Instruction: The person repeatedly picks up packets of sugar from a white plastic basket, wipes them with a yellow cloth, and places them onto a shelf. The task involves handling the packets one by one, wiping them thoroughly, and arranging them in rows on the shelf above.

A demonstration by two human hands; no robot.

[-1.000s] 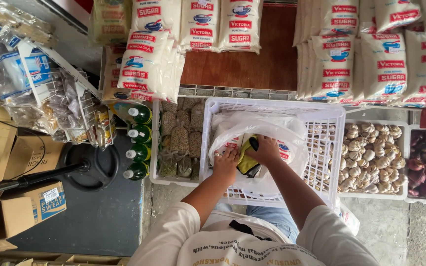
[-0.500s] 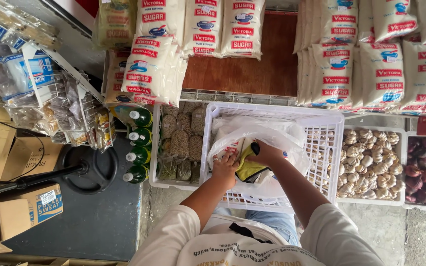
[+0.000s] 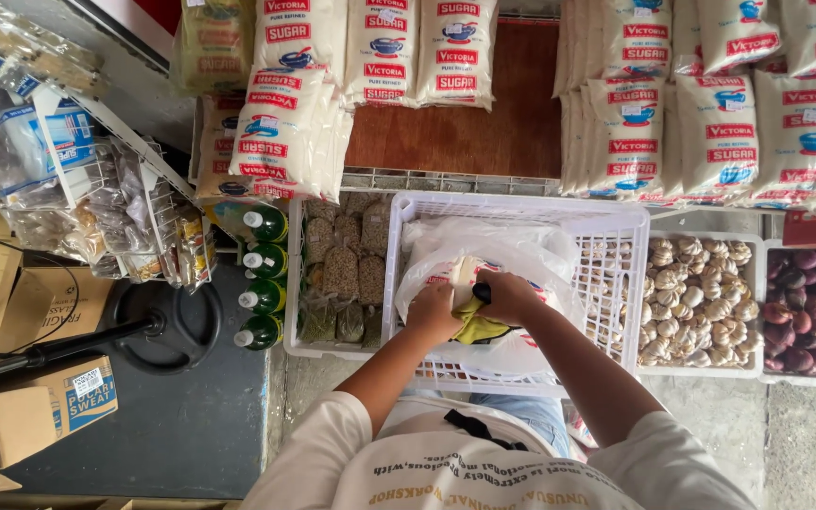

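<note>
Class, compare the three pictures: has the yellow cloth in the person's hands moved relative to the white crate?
Yes. The yellow cloth has shifted slightly left toward the middle of the white crate, and sits lower under the right hand.

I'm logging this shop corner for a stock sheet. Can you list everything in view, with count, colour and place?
Sacks: many, white with red and blue print, stacked along the top.
Crate: one, white plastic lattice, centre.
Plastic bag: one, clear white, inside the crate.
Yellow cloth: one, in the bag under the hands.
Bottles: four, green with white caps, left of the crate.
Packets: several, brownish, beside the bottles.
Garlic: a trayful, pale, right of the crate.
Onions: a trayful, purple, far right.
Fan base: one, black, on the floor at left.
Cardboard boxes: several, brown, far left.
Left hand: on the bag.
Right hand: fingers closed on a dark object.
</note>
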